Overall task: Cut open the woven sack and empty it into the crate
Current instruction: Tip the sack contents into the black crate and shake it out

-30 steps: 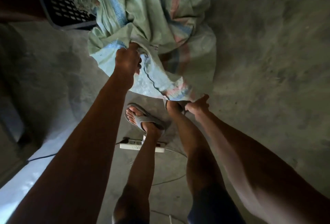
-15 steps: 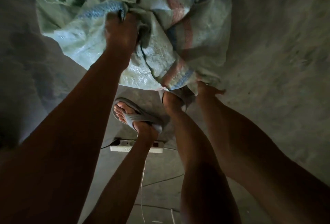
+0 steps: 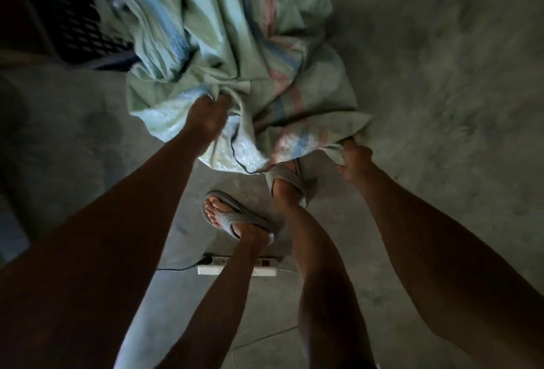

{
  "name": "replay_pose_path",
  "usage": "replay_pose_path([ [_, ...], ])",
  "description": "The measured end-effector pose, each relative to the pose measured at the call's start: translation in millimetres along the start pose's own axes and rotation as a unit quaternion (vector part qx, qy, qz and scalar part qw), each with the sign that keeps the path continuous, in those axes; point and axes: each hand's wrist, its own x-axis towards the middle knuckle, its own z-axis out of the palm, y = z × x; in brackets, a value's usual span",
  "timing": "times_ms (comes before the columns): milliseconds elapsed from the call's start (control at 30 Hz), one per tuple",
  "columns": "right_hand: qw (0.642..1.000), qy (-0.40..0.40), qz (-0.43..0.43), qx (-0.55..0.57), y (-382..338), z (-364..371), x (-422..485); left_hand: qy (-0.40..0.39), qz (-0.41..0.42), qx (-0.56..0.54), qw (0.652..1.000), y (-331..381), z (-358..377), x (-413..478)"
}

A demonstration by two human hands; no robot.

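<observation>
The sack (image 3: 235, 53), pale green with blue and pink stripes, is seen slumped on the concrete floor (image 3: 441, 74), its far end lying against and partly over the rim of the dark crate (image 3: 76, 24) at upper left. A bunch of fabric at the sack's near middle is gripped by the left hand (image 3: 206, 118), fingers closed tight into the folds. The near right corner is clenched in the right hand (image 3: 353, 159), also closed. The near edge of the sack is draped just over the right slipper (image 3: 287, 180); the left slipper (image 3: 235, 218) is clear of it. A white power strip (image 3: 238, 265) lies on the floor behind the feet. The picture is blurred by motion.
</observation>
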Motion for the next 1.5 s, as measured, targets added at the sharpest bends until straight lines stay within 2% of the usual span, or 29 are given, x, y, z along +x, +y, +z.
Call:
replay_pose_path([
  [33,1.000,0.009,-0.003,0.027,-13.3,-18.3,-14.4,0.010,-0.007,0.001,1.000,3.6,-11.1,-13.1],
  [67,0.996,0.052,0.001,0.072,-29.6,-35.3,-31.3,0.021,-0.013,0.007,1.000,9.5,-24.1,-30.5],
  [133,0.995,0.080,-0.039,0.038,-61.6,-75.0,-62.9,0.045,-0.033,-0.002,0.998,20.7,-55.1,-72.9],
  [267,0.988,0.072,-0.133,-0.041,-112.7,-130.2,-157.2,0.076,-0.087,-0.076,0.990,16.0,-135.1,-157.8],
  [367,0.977,0.096,-0.182,-0.055,-144.9,-159.7,-226.1,0.099,-0.092,-0.102,0.986,12.5,-196.3,-205.5],
  [433,0.973,0.116,-0.193,-0.048,-159.6,-186.5,-260.3,0.111,-0.076,-0.111,0.985,28.0,-228.9,-229.5],
  [567,0.966,0.133,-0.220,-0.032,-190.1,-248.3,-329.7,0.124,0.010,-0.086,0.988,91.8,-272.6,-278.2],
  [667,0.959,0.137,-0.246,0.009,-213.9,-287.3,-386.9,0.133,0.075,-0.086,0.985,142.2,-299.7,-317.6],
  [767,0.948,0.136,-0.283,0.049,-235.8,-319.6,-437.4,0.158,0.105,-0.083,0.978,182.2,-330.0,-353.0],
  [967,0.906,0.158,-0.363,0.150,-305.1,-403.8,-548.0,0.227,0.190,-0.190,0.936,256.3,-403.6,-435.8],
  [1033,0.886,0.159,-0.391,0.192,-329.4,-435.7,-593.7,0.255,0.229,-0.193,0.919,288.6,-430.4,-469.1],
  [1133,0.864,0.147,-0.409,0.254,-357.9,-475.0,-650.9,0.271,0.255,-0.168,0.913,328.4,-459.3,-510.5],
  [1333,0.844,0.137,-0.433,0.286,-361.8,-490.5,-712.8,0.236,0.268,-0.209,0.910,325.3,-458.4,-551.5],
  [1500,0.850,0.149,-0.410,0.293,-341.6,-501.0,-729.0,0.208,0.271,-0.218,0.914,314.5,-470.6,-579.6],
])
